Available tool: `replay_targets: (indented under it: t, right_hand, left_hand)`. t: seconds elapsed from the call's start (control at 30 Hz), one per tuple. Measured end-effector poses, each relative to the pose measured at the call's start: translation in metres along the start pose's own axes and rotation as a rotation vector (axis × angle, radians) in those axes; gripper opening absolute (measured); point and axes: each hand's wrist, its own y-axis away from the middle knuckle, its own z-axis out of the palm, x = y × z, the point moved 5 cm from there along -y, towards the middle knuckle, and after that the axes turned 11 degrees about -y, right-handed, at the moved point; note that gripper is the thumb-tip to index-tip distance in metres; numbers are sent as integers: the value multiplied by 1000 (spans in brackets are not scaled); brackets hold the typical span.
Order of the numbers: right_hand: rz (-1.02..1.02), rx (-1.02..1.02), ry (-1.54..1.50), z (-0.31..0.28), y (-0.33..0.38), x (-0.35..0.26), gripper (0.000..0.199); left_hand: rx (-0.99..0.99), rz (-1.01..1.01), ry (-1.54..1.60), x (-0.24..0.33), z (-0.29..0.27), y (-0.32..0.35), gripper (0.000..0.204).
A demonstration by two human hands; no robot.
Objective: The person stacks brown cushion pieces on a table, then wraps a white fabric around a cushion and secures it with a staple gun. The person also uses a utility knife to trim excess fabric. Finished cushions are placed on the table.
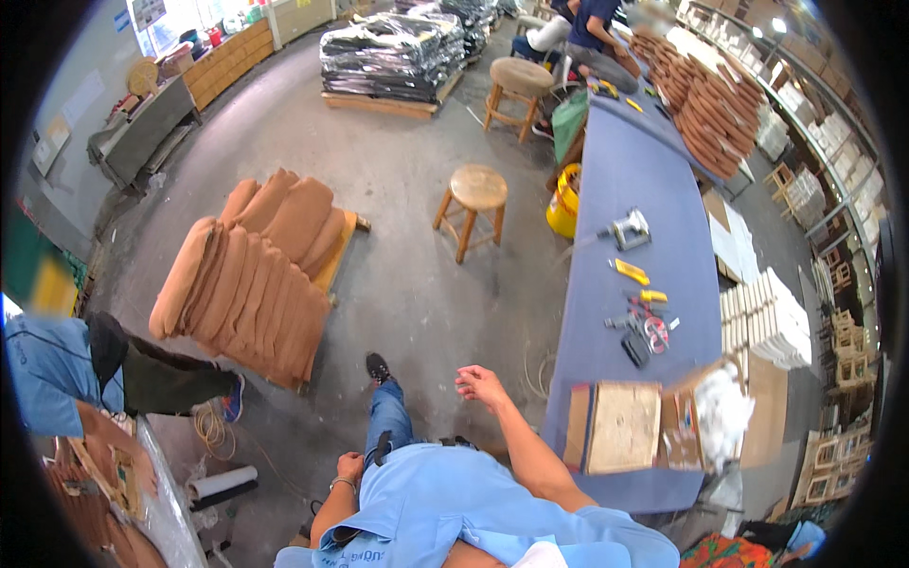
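Observation:
My right hand [481, 386] is held out over the floor, left of the long blue-grey table [644, 379]. Its fingers are loosely bent and apart, with nothing in them. My left hand [349, 466] hangs beside my thigh, wearing a wristband; its fingers are mostly hidden. On the table lie a pneumatic staple gun [629, 229], a yellow utility knife [630, 272], red-handled scissors [655, 333] and a small black object [634, 348]. Nearer me on it sits a cardboard box [622, 428]. Neither hand touches any of these.
Brown padded covers [251, 293] are piled on a pallet at left. Ahead stands a wooden stool [478, 189], near a yellow bucket [563, 204]. A co-worker [57, 369] bends at the left. Brown cushions [715, 114] are stacked at the table's far end. A hose [538, 374] lies on the floor.

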Motion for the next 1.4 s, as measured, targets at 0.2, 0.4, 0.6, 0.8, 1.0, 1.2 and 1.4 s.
replay_targets:
  t: [0.2, 0.4, 0.6, 0.8, 1.0, 1.2, 1.4]
  right_hand:
    - [-106, 160, 69, -13, -158, -121, 26]
    - [-107, 231, 140, -12, -253, -162, 22]
    - [208, 349, 142, -37, -329, -116, 22]
    - [-222, 303, 782, -101, -491, -168, 24]
    - [-41, 430, 350, -66, -555, -430, 26]
    - [-367, 520, -141, -28, -624, -598, 23]
    - [31, 650, -137, 24, -659, -493, 21]
  left_hand:
    - [99, 194, -94, 161, -71, -150, 54]
    - [40, 182, 3, 294, -170, -290, 59]
    - [86, 386, 108, 504, -260, -385, 43]
    - [74, 378, 35, 632, -255, -473, 32]
    - [-43, 400, 33, 705, -276, -503, 40]
    - [-71, 541, -256, 799, -348, -621, 39]
    - [-354, 182, 60, 908, -420, -716, 34]
